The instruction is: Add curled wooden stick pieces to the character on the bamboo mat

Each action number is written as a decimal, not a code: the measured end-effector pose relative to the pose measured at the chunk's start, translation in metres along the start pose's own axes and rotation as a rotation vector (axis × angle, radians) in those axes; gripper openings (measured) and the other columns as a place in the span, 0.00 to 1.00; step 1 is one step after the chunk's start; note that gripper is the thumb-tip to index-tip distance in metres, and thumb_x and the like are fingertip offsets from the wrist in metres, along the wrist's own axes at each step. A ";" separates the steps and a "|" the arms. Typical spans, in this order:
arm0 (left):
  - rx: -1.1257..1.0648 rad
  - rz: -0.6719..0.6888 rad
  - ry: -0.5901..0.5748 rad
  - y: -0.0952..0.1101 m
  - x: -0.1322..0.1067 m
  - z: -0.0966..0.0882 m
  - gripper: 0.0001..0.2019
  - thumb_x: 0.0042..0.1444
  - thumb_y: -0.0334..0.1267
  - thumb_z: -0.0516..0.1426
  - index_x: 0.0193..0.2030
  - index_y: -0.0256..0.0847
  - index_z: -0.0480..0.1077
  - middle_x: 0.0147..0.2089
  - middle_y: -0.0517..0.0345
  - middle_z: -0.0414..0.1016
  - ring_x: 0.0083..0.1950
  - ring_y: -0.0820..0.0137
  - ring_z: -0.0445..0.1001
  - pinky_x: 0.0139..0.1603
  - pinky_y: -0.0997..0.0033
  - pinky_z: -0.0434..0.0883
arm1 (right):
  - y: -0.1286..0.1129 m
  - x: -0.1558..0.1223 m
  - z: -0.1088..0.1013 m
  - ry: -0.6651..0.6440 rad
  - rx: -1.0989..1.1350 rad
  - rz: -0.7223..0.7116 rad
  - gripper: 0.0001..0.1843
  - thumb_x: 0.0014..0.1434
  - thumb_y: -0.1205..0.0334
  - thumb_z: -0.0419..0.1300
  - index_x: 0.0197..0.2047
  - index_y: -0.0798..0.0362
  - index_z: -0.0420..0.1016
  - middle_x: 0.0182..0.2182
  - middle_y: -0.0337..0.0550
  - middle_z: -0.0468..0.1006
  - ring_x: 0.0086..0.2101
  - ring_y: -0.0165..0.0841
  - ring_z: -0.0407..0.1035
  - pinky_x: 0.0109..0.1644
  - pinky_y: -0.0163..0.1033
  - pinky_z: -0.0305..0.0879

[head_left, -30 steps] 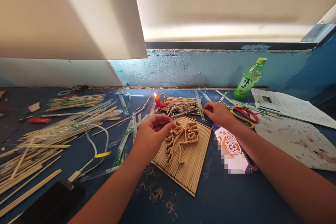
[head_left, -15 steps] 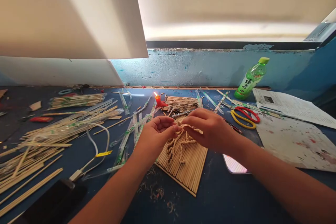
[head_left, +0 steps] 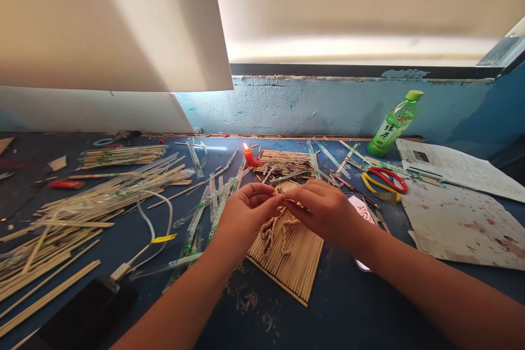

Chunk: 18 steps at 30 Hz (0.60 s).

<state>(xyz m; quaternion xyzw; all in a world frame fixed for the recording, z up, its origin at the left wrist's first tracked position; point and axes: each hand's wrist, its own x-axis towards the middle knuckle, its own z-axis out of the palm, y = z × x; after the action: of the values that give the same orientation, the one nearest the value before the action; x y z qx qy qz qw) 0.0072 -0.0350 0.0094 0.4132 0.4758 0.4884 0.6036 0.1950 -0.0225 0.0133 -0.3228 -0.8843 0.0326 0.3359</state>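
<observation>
A flat panel of bamboo sticks [head_left: 293,260] lies on the dark blue table [head_left: 353,306] in front of me. Small stick pieces [head_left: 271,228] are set on it in curling lines. My left hand [head_left: 244,214] and my right hand [head_left: 326,209] meet over the panel's far end. Both are pinched together on a short strip of the small pieces between their fingertips. A phone [head_left: 367,212] with a lit screen lies under my right wrist, mostly hidden.
A lit red candle [head_left: 248,156] burns just behind the panel, next to a scorched stick mat [head_left: 285,163]. Piles of chopsticks and wrappers [head_left: 82,202] cover the left. Red and yellow pliers [head_left: 385,181], a green bottle [head_left: 394,123] and papers [head_left: 463,219] lie to the right. A white cable [head_left: 150,224] loops at left.
My right hand came back from the far right side of the panel, with a strip of small pieces in it, to meet the left hand. It now covers most of the phone.
</observation>
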 end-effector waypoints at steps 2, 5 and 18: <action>0.001 0.007 -0.010 0.000 0.000 0.000 0.15 0.47 0.39 0.70 0.38 0.38 0.72 0.33 0.58 0.78 0.34 0.72 0.78 0.39 0.74 0.75 | 0.001 -0.001 0.001 0.015 -0.008 -0.001 0.09 0.67 0.64 0.55 0.44 0.51 0.76 0.36 0.45 0.81 0.37 0.35 0.72 0.43 0.43 0.67; 0.001 0.025 -0.007 0.004 -0.002 0.001 0.15 0.47 0.39 0.70 0.38 0.38 0.72 0.33 0.57 0.79 0.35 0.71 0.78 0.40 0.72 0.76 | 0.003 -0.002 0.002 0.051 -0.014 0.004 0.09 0.66 0.63 0.55 0.43 0.50 0.76 0.36 0.44 0.81 0.36 0.35 0.73 0.43 0.43 0.68; 0.174 0.117 0.019 0.024 -0.013 0.005 0.10 0.56 0.43 0.63 0.34 0.38 0.71 0.28 0.55 0.78 0.23 0.75 0.70 0.21 0.78 0.65 | 0.034 0.011 -0.027 0.271 0.157 0.437 0.05 0.58 0.62 0.60 0.38 0.50 0.77 0.29 0.40 0.77 0.27 0.30 0.66 0.32 0.39 0.64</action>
<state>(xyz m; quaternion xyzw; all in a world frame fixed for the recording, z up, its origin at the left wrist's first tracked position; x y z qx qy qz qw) 0.0069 -0.0437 0.0354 0.4863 0.4974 0.4835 0.5314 0.2239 0.0071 0.0312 -0.4804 -0.7355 0.1292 0.4600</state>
